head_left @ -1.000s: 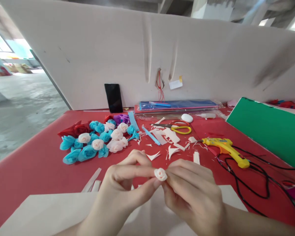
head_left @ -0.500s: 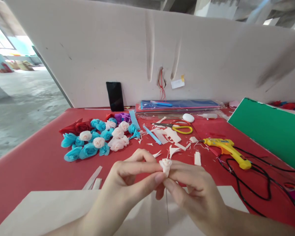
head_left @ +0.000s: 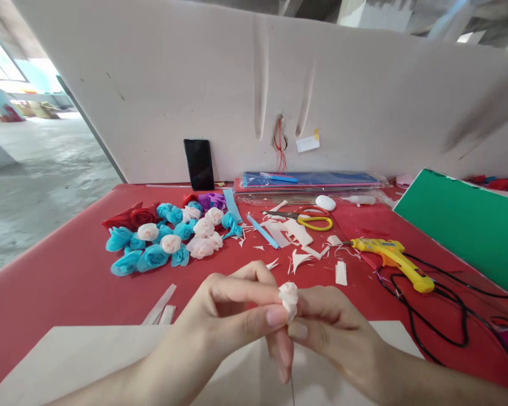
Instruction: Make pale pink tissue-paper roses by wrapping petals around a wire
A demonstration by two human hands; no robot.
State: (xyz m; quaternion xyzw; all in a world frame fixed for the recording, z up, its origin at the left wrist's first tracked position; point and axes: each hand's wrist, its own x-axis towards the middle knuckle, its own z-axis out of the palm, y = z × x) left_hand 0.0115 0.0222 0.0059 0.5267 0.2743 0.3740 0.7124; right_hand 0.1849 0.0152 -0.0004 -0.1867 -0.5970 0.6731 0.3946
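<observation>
Between my two hands is a small white paper rose (head_left: 288, 298), its rolled bloom pointing up and a thin wire stem (head_left: 292, 389) hanging below. My left hand (head_left: 232, 316) pinches the flower's left side with thumb and index finger. From the right, the thumb and index finger of my right hand (head_left: 336, 332) press on the base of the same flower. My fingers hide part of the base and the upper wire. Under my hands lies a pale board (head_left: 88, 352). Left of centre rests a bunch of finished paper roses (head_left: 152, 258) in blue, white, red and purple.
A yellow glue gun (head_left: 400, 262) with a black cord (head_left: 427, 327) lies at right. Scissors (head_left: 315, 224), a blue pen (head_left: 262, 231) and white paper scraps (head_left: 298, 234) are scattered mid-table. A phone (head_left: 198, 164) leans on the back panel; a green board (head_left: 465, 225) stands right.
The flower and both hands have come slightly lower. The bloom has turned and tilted a little, and less of the wire shows below my fingers.
</observation>
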